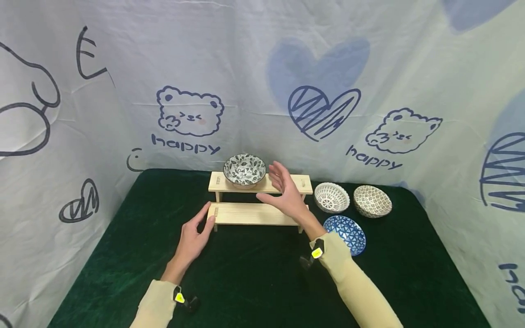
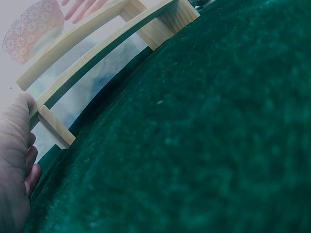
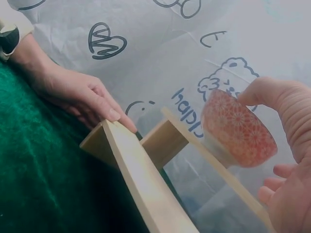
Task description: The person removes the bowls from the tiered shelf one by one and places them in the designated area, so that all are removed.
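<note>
A two-step wooden rack [image 1: 250, 214] stands on the green cloth. On its upper step sits a bowl [image 1: 244, 169], dark leaf pattern inside and red floral outside, as the right wrist view shows [image 3: 235, 128]. My left hand [image 1: 192, 238] holds the left end of the lower step; in the left wrist view its thumb [image 2: 24, 100] lies against that end, with the other fingers partly hidden behind. Just right of the bowl, my right hand [image 1: 285, 193] hovers over the rack with fingers spread and nothing held. A small gap shows between it and the bowl in the head view.
Right of the rack are a white patterned bowl [image 1: 331, 197], a brown-patterned bowl [image 1: 372, 201] and a blue-and-white dish [image 1: 347, 234], partly behind my right sleeve. Green cloth [image 1: 254, 282] covers the table. A printed curtain [image 1: 246, 68] hangs behind and at both sides.
</note>
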The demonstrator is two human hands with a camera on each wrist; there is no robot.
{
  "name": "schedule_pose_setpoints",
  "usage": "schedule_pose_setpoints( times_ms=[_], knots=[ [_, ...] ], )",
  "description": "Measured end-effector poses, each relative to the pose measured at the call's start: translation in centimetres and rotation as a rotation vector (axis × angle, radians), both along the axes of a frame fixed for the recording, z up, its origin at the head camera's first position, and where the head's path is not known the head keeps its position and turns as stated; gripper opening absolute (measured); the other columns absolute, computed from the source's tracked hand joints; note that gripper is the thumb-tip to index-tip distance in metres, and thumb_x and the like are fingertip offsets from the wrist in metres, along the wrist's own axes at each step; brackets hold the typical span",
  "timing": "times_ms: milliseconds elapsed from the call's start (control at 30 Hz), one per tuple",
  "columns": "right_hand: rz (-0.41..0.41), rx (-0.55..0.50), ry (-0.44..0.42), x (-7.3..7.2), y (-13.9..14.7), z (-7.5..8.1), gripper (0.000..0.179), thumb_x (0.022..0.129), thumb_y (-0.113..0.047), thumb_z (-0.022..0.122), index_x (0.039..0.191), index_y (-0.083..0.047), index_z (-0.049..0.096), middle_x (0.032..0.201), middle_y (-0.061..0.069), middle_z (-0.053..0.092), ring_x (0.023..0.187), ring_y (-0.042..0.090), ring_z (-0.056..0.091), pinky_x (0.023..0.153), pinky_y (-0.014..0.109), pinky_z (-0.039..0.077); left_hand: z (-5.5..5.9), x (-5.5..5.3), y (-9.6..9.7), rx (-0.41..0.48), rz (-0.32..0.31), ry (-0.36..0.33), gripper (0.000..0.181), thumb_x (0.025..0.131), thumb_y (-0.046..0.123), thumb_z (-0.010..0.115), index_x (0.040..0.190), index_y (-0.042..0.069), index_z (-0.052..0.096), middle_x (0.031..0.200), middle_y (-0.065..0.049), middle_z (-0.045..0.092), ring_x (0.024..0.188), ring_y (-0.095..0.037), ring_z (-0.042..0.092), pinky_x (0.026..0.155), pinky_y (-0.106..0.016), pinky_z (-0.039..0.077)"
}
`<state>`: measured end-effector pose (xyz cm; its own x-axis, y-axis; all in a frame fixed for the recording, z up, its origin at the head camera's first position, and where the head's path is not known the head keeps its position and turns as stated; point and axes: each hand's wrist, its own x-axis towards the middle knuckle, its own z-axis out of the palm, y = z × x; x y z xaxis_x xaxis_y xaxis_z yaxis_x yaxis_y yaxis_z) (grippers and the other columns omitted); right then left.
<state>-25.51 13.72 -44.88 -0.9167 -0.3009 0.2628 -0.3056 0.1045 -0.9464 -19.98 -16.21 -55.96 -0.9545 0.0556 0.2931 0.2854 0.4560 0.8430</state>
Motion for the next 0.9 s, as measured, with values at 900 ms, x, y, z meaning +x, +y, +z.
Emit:
schedule_pose_setpoints(
  times_ms=[900],
  knots=[
    [-0.148, 0.169, -0.090, -3.1, -4.6, 0.6, 0.125, 0.075, -0.029, 0.094, 0.167, -0.007, 0.013, 0.164, 0.017, 0.034, 0.148, 0.032, 0.039, 0.122, 0.050, 0.034, -0.2, -0.1, 0.0, -0.002, -0.014, -0.008, 0.058, 0.109, 0.037, 0.056, 0.159, 0.010, 0.045, 0.161, -0.008, 0.047, 0.148, -0.029, 0.045, 0.121, -0.057, 0.035]
  ],
)
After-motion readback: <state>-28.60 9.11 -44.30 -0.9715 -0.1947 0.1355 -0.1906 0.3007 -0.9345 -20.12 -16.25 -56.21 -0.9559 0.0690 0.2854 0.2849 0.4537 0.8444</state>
